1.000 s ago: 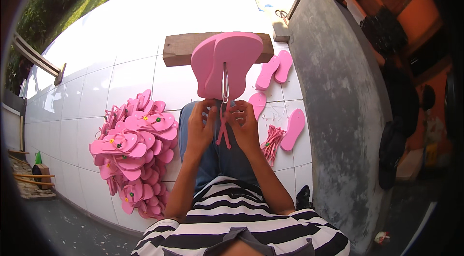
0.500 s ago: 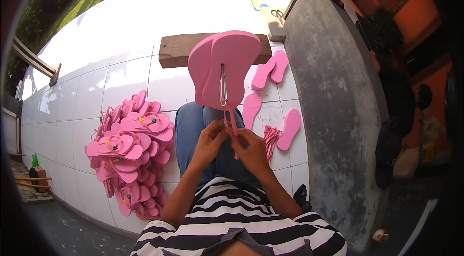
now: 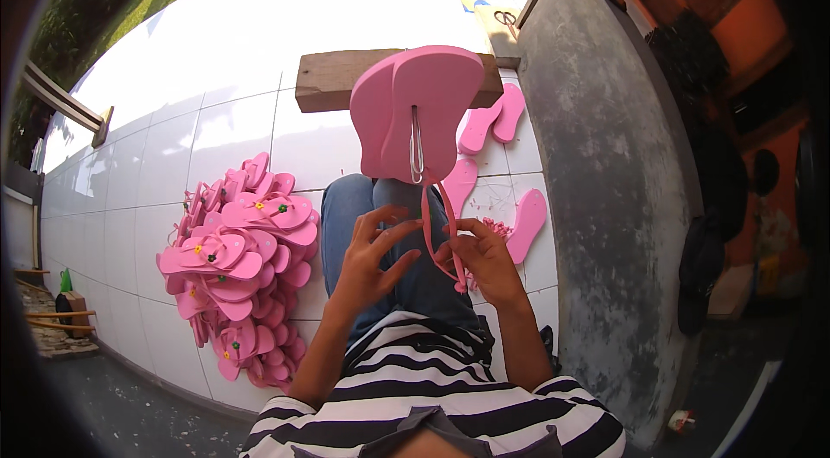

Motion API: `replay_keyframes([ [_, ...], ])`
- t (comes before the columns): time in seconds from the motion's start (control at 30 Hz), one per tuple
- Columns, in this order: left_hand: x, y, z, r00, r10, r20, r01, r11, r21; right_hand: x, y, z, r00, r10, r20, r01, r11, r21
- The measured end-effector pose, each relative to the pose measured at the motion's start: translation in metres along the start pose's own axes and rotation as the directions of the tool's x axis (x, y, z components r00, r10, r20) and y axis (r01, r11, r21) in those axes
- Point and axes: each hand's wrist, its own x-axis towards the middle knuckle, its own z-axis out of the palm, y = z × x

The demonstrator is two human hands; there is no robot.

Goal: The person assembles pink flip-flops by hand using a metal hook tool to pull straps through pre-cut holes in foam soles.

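Observation:
Two pink flip-flop soles (image 3: 445, 95) stand tilted in front of me, one overlapping the other, by a wooden block (image 3: 324, 83). A long thin metal loop (image 3: 418, 151) lies along a slot in the front sole. From that sole's lower end a pink flip-flop strap (image 3: 426, 224) hangs in a loop toward my lap. My right hand (image 3: 484, 261) pinches the right side of the strap. My left hand (image 3: 372, 261) is beside the strap's left side, its fingers spread; whether a fingertip touches the strap I cannot tell.
On the white tiles to the left is a big heap of pink flip-flops (image 3: 246, 255), some with small flower ornaments. Loose soles (image 3: 526, 224) and a bundle of straps (image 3: 496, 228) lie on the right. Scissors (image 3: 506, 22) rest at the far right, near a grey concrete ledge (image 3: 596, 181).
My left hand has let go of the strap and moved left, its fingers spreading. My right hand has shifted right, and the strap has opened into a wider loop.

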Motion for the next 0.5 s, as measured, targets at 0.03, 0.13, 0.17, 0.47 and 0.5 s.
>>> replay_keyframes([
  [0.03, 0.003, 0.003, 0.001, 0.991, 0.114, 0.066, -0.125, 0.973, 0.195, 0.0, 0.001, 0.004, 1.0, 0.0, 0.027, 0.0, 1.0, 0.016],
  [0.13, 0.001, 0.003, 0.009, 0.968, 0.249, 0.037, -0.248, 0.917, 0.313, 0.0, 0.007, 0.007, 0.997, -0.037, 0.072, 0.035, 0.999, 0.036],
  [0.17, 0.001, 0.003, 0.008, 0.966, 0.259, 0.021, -0.253, 0.92, 0.299, 0.0, 0.007, 0.009, 0.995, -0.052, 0.08, 0.048, 0.998, 0.043],
  [0.47, 0.0, -0.01, -0.021, 0.908, -0.305, -0.288, 0.165, 0.891, -0.423, 0.008, 0.008, -0.037, 0.998, -0.001, 0.07, -0.018, 0.965, 0.261],
  [0.5, 0.002, -0.009, -0.019, 0.91, -0.279, -0.308, 0.121, 0.887, -0.446, 0.01, 0.008, -0.039, 0.995, 0.019, 0.099, -0.034, 0.988, 0.153],
])
